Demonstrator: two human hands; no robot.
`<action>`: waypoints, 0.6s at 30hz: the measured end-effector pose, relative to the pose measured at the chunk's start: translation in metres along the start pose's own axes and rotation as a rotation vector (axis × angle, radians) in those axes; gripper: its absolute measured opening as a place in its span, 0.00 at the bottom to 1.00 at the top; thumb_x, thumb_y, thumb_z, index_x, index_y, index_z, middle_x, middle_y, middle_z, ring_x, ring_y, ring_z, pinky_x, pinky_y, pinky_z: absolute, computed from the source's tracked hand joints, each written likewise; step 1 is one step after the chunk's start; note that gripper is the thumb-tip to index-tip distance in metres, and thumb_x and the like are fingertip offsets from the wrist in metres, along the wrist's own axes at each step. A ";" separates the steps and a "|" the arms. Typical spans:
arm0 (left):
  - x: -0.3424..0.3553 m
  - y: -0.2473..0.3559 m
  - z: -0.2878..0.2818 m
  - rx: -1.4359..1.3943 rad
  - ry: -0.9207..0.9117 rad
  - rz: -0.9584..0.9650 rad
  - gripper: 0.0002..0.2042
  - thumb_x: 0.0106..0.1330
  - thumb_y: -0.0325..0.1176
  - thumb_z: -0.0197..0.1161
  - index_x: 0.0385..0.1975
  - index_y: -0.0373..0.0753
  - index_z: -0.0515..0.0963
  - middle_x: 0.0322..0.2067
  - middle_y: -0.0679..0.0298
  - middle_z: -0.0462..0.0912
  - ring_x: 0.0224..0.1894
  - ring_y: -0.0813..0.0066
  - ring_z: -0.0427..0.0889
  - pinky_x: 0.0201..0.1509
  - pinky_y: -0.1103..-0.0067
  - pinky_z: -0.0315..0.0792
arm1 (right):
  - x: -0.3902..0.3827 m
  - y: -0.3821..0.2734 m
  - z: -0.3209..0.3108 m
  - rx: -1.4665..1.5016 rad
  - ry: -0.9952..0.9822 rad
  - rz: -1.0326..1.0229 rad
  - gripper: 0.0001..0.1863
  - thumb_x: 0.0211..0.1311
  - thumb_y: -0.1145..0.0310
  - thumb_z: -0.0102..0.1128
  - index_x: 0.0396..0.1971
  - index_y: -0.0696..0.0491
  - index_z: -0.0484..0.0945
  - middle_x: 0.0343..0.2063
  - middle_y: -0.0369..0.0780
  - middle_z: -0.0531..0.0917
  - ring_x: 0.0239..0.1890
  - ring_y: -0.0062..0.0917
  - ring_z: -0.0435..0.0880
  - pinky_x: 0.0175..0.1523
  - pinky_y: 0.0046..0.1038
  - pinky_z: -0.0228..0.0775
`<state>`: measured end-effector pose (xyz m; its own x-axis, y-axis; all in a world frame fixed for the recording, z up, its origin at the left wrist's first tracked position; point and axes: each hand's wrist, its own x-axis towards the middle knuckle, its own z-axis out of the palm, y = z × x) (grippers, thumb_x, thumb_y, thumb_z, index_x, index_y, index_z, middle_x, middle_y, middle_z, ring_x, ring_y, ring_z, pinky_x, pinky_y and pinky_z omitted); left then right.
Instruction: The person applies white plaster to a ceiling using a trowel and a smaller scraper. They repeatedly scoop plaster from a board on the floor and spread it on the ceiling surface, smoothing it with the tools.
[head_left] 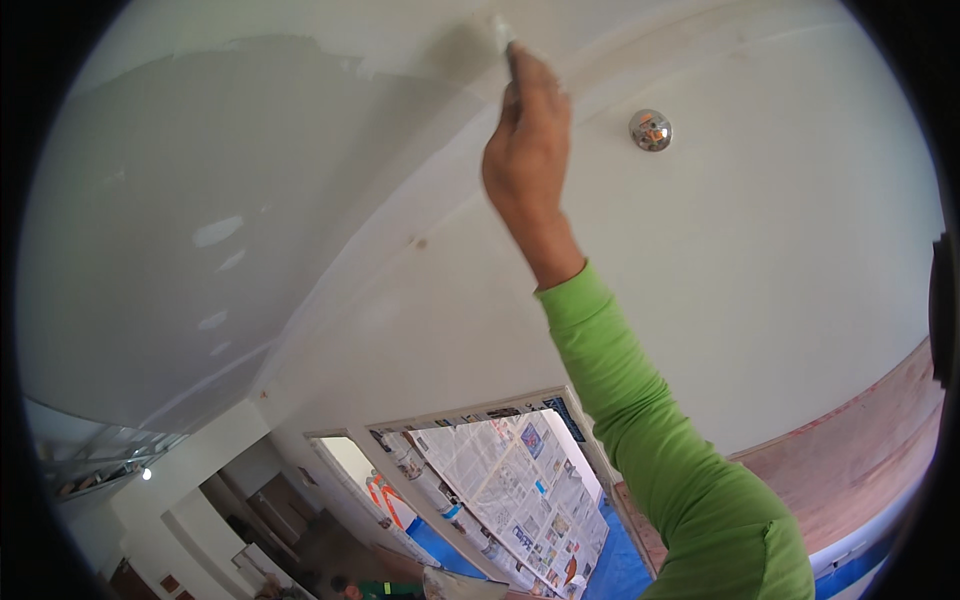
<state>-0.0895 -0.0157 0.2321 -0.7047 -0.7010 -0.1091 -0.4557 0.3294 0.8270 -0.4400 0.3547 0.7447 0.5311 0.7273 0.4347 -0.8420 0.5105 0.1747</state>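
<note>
My right hand (527, 150), at the end of a raised arm in a green sleeve, reaches up to where the pale wall (740, 280) meets the ceiling (200, 150). Its fingers close round a slim tool (511, 65) with a dark handle and a whitish tip. That tip is blurred and lies at or very near the ceiling; whether it is a brush or a blade I cannot make out. A darker grey coat with an uneven edge covers much of the ceiling beside it, with several white patches. Nothing of my left hand shows.
Right of my hand, a round chrome fitting (651, 130) sits on the wall. Below, newspaper sheets (530, 490) cover a panel in an opening, near blue floor covering (622, 545). A person in dark green (388, 590) is at the bottom. A lit bulb (146, 473) hangs far left.
</note>
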 end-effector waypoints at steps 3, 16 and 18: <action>0.011 -0.006 0.006 -0.033 0.001 0.116 0.19 0.78 0.52 0.63 0.46 0.42 0.88 0.25 0.75 0.78 0.27 0.83 0.73 0.32 0.78 0.68 | 0.035 0.015 -0.010 -0.054 0.047 -0.015 0.22 0.75 0.81 0.52 0.67 0.61 0.74 0.61 0.52 0.80 0.60 0.50 0.78 0.66 0.45 0.70; -0.001 -0.015 0.006 -0.337 -0.047 0.225 0.15 0.77 0.49 0.65 0.39 0.43 0.84 0.29 0.70 0.79 0.26 0.77 0.74 0.28 0.73 0.67 | -0.028 -0.009 0.043 -0.011 -0.028 0.037 0.29 0.64 0.87 0.58 0.67 0.61 0.74 0.60 0.52 0.80 0.59 0.52 0.77 0.64 0.46 0.71; 0.002 -0.019 0.002 -0.281 -0.029 0.266 0.15 0.76 0.49 0.64 0.40 0.42 0.83 0.32 0.67 0.80 0.28 0.73 0.76 0.29 0.70 0.69 | -0.047 -0.025 0.053 0.029 -0.050 0.072 0.30 0.63 0.88 0.58 0.67 0.61 0.74 0.60 0.52 0.79 0.59 0.53 0.76 0.65 0.47 0.70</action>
<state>-0.0833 -0.0222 0.2150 -0.7951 -0.5951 0.1172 -0.0913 0.3084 0.9469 -0.4489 0.2835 0.7664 0.4642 0.7373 0.4908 -0.8806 0.4437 0.1664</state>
